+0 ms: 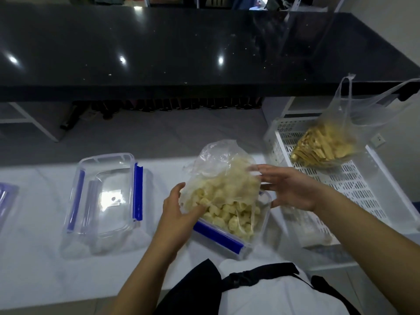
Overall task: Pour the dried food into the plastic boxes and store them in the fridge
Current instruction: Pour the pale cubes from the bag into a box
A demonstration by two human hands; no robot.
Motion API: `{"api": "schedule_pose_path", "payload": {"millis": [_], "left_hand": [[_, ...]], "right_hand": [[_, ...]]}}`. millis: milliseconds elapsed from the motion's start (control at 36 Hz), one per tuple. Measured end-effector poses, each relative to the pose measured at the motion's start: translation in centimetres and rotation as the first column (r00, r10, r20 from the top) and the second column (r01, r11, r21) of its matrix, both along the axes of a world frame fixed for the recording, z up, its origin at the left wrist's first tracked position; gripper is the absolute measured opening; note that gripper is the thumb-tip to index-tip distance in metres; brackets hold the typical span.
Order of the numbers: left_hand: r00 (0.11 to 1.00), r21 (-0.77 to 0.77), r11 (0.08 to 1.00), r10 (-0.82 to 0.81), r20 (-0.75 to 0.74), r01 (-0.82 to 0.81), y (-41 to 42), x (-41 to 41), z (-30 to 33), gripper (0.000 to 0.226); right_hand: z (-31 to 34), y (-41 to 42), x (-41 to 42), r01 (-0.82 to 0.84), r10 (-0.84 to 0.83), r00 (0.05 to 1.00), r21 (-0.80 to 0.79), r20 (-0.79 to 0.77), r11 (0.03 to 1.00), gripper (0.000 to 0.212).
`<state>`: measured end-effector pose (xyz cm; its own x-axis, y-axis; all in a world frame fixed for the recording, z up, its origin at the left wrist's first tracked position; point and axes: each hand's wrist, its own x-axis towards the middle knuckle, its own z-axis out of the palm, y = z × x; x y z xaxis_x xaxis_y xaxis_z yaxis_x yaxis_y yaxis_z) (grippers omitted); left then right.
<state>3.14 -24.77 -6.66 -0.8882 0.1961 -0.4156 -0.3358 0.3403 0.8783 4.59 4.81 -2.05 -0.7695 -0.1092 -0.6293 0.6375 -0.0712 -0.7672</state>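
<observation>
A clear plastic bag [223, 176] of pale dried food pieces sits in and over a clear plastic box [261, 226] with blue clips near the table's front. My left hand [179, 212] touches the bag's lower left side, fingers against the plastic. At the bag's right side is my right hand [288, 189], fingers straight. Pale pieces fill the box. An empty clear box with its lid [106, 194] lies to the left.
A white perforated basket [354, 185] stands at the right, holding a second bag of yellow dried strips [322, 146]. A further lid edge [5, 198] shows at far left. A black counter [204, 53] runs across the back. The table is white.
</observation>
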Motion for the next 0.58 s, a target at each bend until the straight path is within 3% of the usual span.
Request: {"api": "schedule_pose_path", "payload": {"millis": [111,194,250,306,361,444,500,583], "left_hand": [[0.996,-0.014,0.999,0.031,-0.089,-0.033,0.2,-0.7,0.5,0.085],[0.997,0.104,0.994,0.031,-0.07,-0.023,1.0,-2.7,1.6,0.059],[0.998,0.217,0.976,0.042,-0.053,-0.029,1.7,-4.0,2.2,0.036],[0.997,0.302,0.953,0.056,-0.045,-0.04,2.4,-5.1,2.9,0.028],[0.997,0.338,0.941,0.06,-0.055,-0.038,3.2,-5.9,3.6,0.021],[0.995,0.393,0.919,0.055,-0.085,-0.018,4.0,-6.7,4.5,0.009],[0.994,0.47,0.882,0.055,-0.089,-0.007,4.3,-7.0,4.9,0.013],[0.996,0.556,0.83,0.024,-0.09,0.031,4.3,-7.3,5.7,0.018]], "right_hand": [[0.2,-0.3,-0.8,-0.093,0.103,0.994,0.241,-0.028,0.966,0.03],[0.7,-0.4,-1.6,-0.139,0.155,0.988,0.344,-0.018,0.929,0.021],[1.3,-0.5,-2.2,-0.137,0.149,0.989,0.366,-0.005,0.921,0.033],[1.7,-0.7,-2.8,-0.115,0.135,0.991,0.391,-0.022,0.913,0.051],[1.7,-1.1,-3.4,-0.082,0.114,0.991,0.358,-0.07,0.93,0.052],[1.4,-1.5,-4.0,0.035,-0.005,0.986,0.18,-0.166,0.983,0.023],[1.2,-1.6,-4.3,0.129,-0.109,0.966,0.068,-0.233,0.989,0.012],[1.4,-1.8,-4.3,0.159,-0.168,0.951,-0.053,-0.26,0.986,0.022]]}}
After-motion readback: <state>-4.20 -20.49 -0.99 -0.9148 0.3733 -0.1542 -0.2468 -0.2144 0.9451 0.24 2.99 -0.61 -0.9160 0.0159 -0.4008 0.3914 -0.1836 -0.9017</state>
